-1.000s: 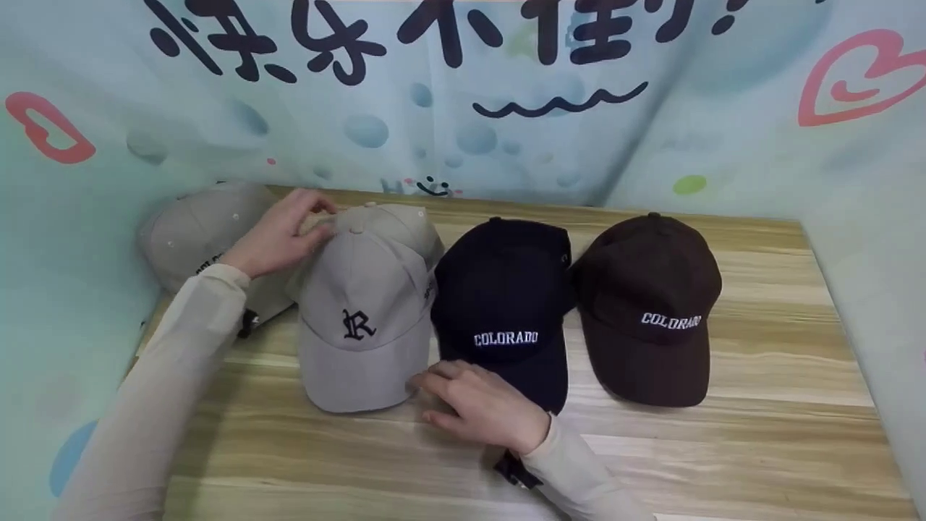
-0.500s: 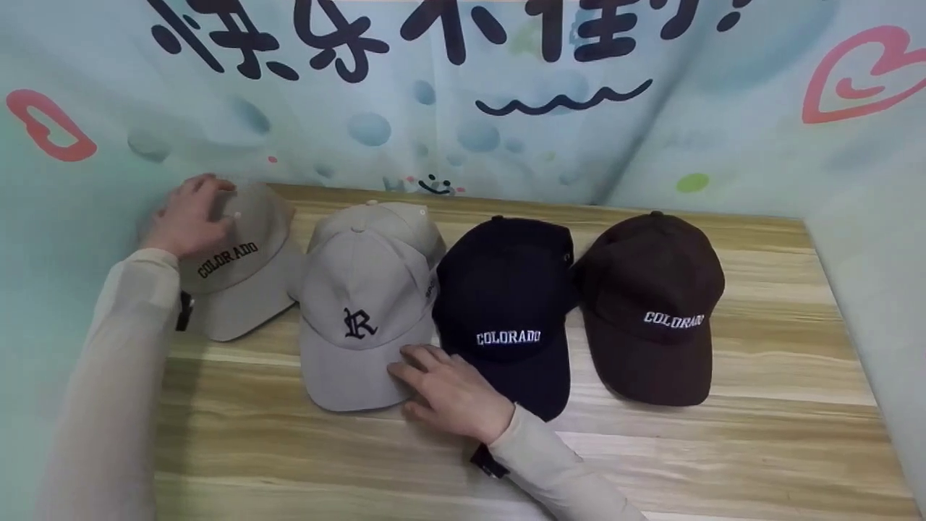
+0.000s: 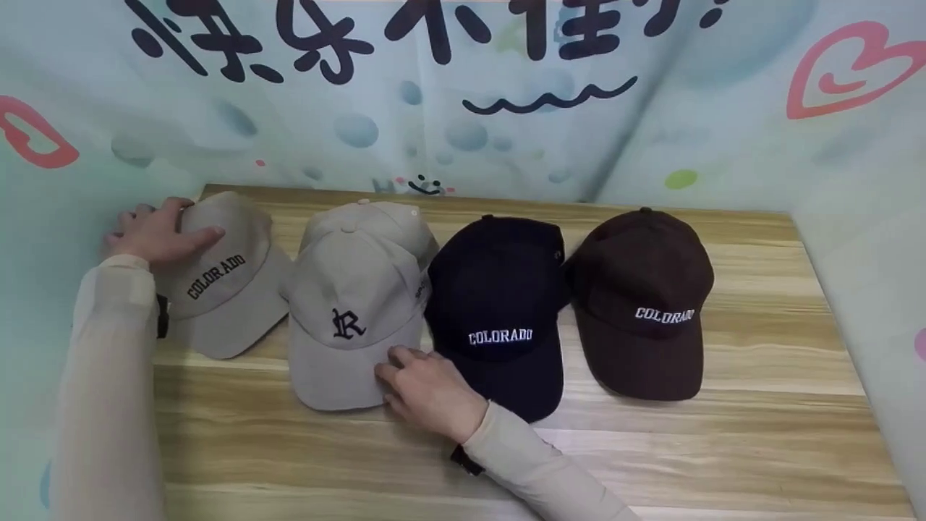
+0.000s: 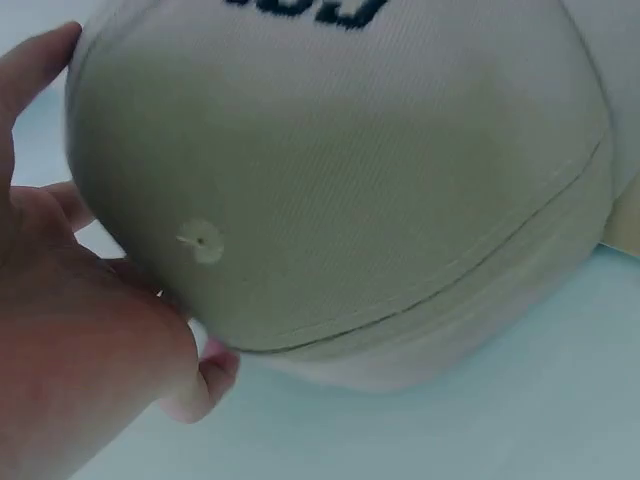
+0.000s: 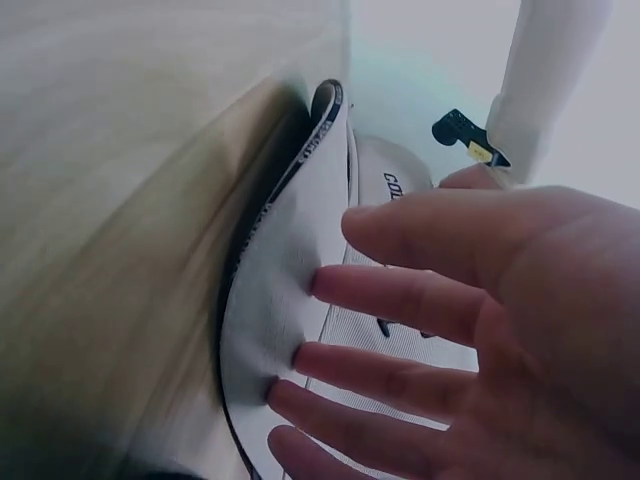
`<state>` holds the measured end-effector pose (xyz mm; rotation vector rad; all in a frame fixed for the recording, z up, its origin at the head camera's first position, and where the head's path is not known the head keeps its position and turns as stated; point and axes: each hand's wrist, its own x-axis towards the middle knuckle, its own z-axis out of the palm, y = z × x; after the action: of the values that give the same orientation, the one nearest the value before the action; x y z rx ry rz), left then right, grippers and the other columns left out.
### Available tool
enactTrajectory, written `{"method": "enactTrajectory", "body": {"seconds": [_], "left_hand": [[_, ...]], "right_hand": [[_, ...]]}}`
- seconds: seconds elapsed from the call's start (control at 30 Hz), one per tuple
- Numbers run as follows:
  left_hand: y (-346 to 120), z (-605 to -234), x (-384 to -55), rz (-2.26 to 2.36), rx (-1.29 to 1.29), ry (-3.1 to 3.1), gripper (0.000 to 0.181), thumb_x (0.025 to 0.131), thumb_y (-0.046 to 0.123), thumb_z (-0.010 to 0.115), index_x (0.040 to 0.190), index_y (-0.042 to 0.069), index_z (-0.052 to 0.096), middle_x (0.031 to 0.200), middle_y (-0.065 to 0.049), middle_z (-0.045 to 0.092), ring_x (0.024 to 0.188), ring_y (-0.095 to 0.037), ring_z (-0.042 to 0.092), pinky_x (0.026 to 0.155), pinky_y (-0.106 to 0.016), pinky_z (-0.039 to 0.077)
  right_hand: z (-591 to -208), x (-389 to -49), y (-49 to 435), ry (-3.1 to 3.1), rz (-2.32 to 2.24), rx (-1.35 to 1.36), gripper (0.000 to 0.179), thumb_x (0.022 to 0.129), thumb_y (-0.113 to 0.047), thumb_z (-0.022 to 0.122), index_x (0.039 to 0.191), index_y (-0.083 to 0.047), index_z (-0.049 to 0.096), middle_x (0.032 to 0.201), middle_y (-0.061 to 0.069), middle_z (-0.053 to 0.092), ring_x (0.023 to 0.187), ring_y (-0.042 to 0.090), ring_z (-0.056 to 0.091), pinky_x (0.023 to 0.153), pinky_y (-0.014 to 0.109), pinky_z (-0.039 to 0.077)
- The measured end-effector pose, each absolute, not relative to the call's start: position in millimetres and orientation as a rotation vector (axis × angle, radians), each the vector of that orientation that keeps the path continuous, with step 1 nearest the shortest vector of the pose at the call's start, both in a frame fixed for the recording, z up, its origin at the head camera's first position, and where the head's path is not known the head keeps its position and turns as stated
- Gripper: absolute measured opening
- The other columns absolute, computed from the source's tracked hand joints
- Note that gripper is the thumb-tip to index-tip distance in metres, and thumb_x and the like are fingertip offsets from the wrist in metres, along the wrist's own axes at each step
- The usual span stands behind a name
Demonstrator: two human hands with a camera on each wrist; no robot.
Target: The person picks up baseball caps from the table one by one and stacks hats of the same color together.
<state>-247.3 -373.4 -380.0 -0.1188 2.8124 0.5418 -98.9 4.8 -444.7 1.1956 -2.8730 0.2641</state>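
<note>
In the head view, my left hand lies at the back left of a grey COLORADO baseball cap. Its thumb reaches over the crown and its fingers spread along the far side. The left wrist view shows this crown up close, with fingers partly hidden behind its edge. My right hand touches the brim of a grey cap with a black R. In the right wrist view, long, loosely spread fingers rest their tips on that brim. Another pale cap is partly hidden behind the R cap.
A navy COLORADO cap sits right of the R cap, and a dark brown one stands beside it. All rest on a wood-grain table. A printed light-blue cloth rises behind the table and at both sides.
My left hand has gone from beside the R cap to the leftmost cap, which now sits turned and slightly nearer. My right hand has shifted left onto the R cap's brim.
</note>
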Motion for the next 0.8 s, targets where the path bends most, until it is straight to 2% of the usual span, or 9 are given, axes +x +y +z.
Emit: {"method": "enactTrajectory", "body": {"seconds": [0.17,0.3,0.43,0.6,0.8], "left_hand": [[-377,-371,-243,0.666,-0.137,2.798,0.084,0.092,0.053,0.05,0.14,-0.01,0.022,0.12,-0.039,0.025,0.106,-0.052,0.027,0.086,-0.068,0.03],[-382,-354,-242,0.691,-0.14,2.73,0.072,0.096,0.043,0.037,0.136,-0.015,0.025,0.125,-0.039,0.03,0.108,-0.051,0.033,0.089,-0.066,0.032],[-378,-335,-240,0.738,-0.117,2.713,0.062,0.097,0.035,0.028,0.135,-0.014,0.032,0.126,-0.037,0.035,0.108,-0.051,0.035,0.09,-0.065,0.031],[-370,-321,-236,0.788,-0.026,2.796,0.047,0.097,0.024,0.03,0.127,-0.01,0.043,0.118,-0.033,0.043,0.102,-0.046,0.039,0.082,-0.06,0.036],[-365,-311,-235,0.751,0.03,2.938,0.033,0.094,0.017,0.039,0.115,-0.005,0.051,0.1,-0.026,0.052,0.089,-0.037,0.044,0.069,-0.044,0.039]], "right_hand": [[-446,-99,2,-2.851,0.27,1.2,0.025,0.087,-0.029,0.07,0.109,-0.017,0.071,0.105,0.003,0.061,0.087,0.017,0.063,0.07,0.031,0.051],[-447,-100,2,-2.841,0.3,1.208,0.026,0.087,-0.028,0.07,0.11,-0.016,0.071,0.108,0.004,0.061,0.088,0.018,0.063,0.071,0.031,0.052],[-447,-100,3,-2.845,0.318,1.204,0.029,0.088,-0.028,0.069,0.114,-0.017,0.071,0.114,0.004,0.061,0.09,0.019,0.063,0.071,0.031,0.052],[-448,-101,4,-2.876,0.343,1.21,0.032,0.089,-0.029,0.068,0.119,-0.018,0.07,0.121,0.004,0.06,0.094,0.019,0.064,0.073,0.032,0.052],[-448,-102,6,-2.927,0.365,1.206,0.034,0.09,-0.029,0.067,0.123,-0.019,0.068,0.127,0.004,0.058,0.081,0.021,0.065,0.07,0.033,0.052]]}}
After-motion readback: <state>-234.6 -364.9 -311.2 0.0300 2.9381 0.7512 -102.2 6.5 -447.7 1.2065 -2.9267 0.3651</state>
